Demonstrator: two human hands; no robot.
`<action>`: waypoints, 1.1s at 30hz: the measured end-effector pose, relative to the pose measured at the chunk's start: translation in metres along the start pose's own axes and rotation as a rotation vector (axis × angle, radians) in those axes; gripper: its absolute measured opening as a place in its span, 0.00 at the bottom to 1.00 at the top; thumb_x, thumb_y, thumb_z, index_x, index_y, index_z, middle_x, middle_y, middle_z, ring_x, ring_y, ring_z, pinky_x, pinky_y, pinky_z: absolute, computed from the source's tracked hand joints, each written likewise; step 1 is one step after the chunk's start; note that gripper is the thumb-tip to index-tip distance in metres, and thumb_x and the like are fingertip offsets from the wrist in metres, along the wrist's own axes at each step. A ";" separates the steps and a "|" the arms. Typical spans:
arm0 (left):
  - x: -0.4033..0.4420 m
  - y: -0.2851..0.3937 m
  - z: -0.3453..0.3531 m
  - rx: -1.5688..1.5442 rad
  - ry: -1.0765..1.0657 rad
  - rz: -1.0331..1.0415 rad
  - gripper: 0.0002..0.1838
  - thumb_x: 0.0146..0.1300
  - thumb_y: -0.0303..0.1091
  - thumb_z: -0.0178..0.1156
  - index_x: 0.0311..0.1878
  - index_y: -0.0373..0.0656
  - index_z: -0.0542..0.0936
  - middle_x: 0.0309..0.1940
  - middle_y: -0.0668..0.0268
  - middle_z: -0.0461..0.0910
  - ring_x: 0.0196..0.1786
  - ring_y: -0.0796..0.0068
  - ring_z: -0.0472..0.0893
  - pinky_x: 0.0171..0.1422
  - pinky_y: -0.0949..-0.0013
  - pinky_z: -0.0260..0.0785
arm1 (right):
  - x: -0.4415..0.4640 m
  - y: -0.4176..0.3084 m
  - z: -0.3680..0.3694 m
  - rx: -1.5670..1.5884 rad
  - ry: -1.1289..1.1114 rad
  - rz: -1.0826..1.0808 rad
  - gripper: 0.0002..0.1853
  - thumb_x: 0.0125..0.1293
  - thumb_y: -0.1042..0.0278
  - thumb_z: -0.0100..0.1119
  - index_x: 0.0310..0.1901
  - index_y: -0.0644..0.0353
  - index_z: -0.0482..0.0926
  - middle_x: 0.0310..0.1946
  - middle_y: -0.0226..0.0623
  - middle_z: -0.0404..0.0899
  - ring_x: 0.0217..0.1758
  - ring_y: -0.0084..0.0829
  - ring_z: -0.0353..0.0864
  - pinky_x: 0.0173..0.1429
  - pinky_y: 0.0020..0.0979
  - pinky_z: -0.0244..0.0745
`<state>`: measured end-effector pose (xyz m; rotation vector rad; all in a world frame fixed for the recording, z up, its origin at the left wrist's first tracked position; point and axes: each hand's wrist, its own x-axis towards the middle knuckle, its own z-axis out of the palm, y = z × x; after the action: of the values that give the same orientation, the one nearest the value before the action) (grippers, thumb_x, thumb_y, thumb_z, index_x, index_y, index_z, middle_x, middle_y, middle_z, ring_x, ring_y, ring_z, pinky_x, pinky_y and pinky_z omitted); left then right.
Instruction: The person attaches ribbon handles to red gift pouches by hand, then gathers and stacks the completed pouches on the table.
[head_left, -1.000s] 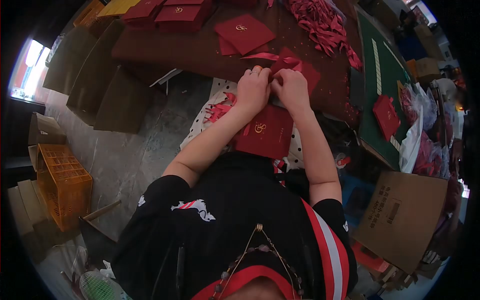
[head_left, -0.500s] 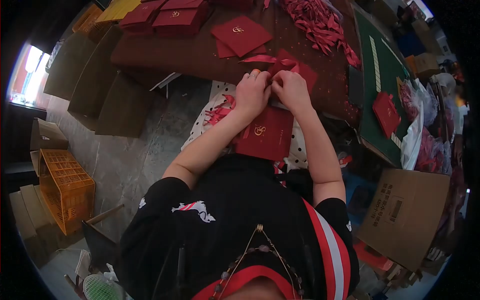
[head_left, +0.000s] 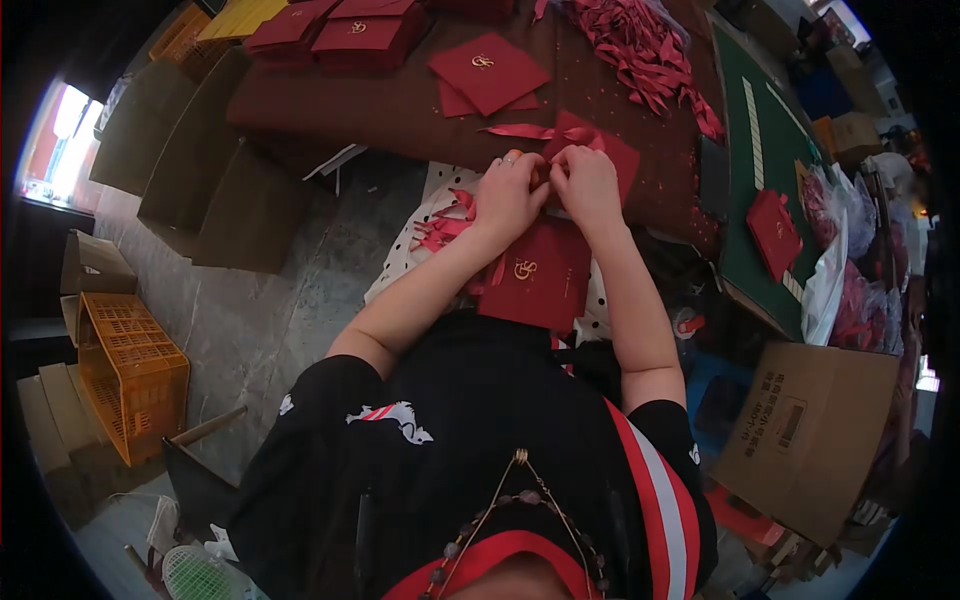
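My left hand (head_left: 508, 200) and my right hand (head_left: 590, 190) meet at the near table edge, fingers pinched together with the tips almost touching. Whatever lies between the fingertips is too small and covered to make out. Just beyond them, a red ribbon (head_left: 525, 131) lies across a red card or envelope (head_left: 618, 160) on the table. Below my wrists, a flat red bag or envelope with a gold emblem (head_left: 545, 285) rests on my lap, its top edge partly hidden by my hands. More red ribbon ends (head_left: 440, 232) lie on the dotted cloth (head_left: 400, 262), left of my left wrist.
The brown-covered table (head_left: 380, 115) carries stacked red envelopes (head_left: 365, 35), two overlapping red cards (head_left: 490, 75) and a ribbon heap (head_left: 635, 55). A green board (head_left: 750, 215) stands right, holding a red bag (head_left: 773, 235). Cardboard boxes (head_left: 805, 440) and an orange crate (head_left: 135, 375) flank me.
My hands stay pinched close together, with only a slight shift of the fingers. The bag on my lap sits slightly lower in view. The rest looks the same.
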<state>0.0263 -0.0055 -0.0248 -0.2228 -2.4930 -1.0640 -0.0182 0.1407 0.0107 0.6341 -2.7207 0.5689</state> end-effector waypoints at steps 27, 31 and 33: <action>0.007 -0.002 -0.001 -0.159 0.036 -0.123 0.15 0.55 0.34 0.70 0.45 0.42 0.84 0.33 0.58 0.80 0.40 0.54 0.82 0.46 0.57 0.74 | -0.008 -0.015 -0.010 0.325 -0.042 0.165 0.10 0.60 0.64 0.63 0.35 0.63 0.83 0.32 0.46 0.85 0.39 0.47 0.85 0.46 0.45 0.79; 0.007 -0.005 -0.004 -0.120 -0.017 -0.124 0.14 0.54 0.34 0.69 0.45 0.42 0.84 0.33 0.57 0.81 0.39 0.55 0.83 0.46 0.57 0.75 | -0.018 -0.007 -0.004 0.073 0.076 0.018 0.08 0.59 0.66 0.64 0.33 0.62 0.82 0.32 0.45 0.84 0.38 0.48 0.83 0.46 0.45 0.78; 0.008 -0.006 -0.006 -0.086 -0.034 -0.092 0.15 0.55 0.34 0.68 0.45 0.41 0.84 0.33 0.57 0.81 0.39 0.55 0.82 0.46 0.57 0.74 | -0.018 -0.005 -0.001 0.047 0.023 0.048 0.06 0.59 0.67 0.64 0.32 0.61 0.82 0.33 0.44 0.84 0.38 0.48 0.82 0.47 0.46 0.77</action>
<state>0.0190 -0.0141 -0.0212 -0.1533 -2.5119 -1.2153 0.0001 0.1440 0.0065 0.5707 -2.7146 0.6494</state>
